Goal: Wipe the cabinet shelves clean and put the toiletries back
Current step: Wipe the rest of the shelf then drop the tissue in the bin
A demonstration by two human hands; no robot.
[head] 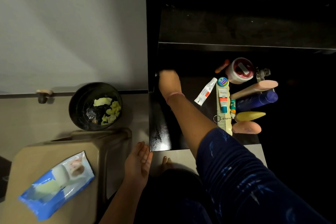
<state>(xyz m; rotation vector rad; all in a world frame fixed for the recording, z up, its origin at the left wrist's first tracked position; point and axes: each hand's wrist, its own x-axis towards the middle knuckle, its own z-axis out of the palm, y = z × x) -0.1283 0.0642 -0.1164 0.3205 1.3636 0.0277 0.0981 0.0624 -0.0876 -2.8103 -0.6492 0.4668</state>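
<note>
A blue wipes pack [56,185] is seen nearest, beside the left hand [140,162], held open with fingers straight. On the dark cabinet shelf [160,132], toiletries [241,96] are laid mostly lengthwise; "Himalaya" can be read on one tube [223,100]. The right hand [168,78] is lost in shadow, its grip impossible to tell.

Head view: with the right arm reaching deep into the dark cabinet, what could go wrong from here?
1. The right forearm passes close beside the white tube and comb; a sideways sweep could scatter them.
2. The right hand is lost in shadow, so missed dirt may go unnoticed.
3. The wipes pack overhangs its stool edge and may slip.
</note>
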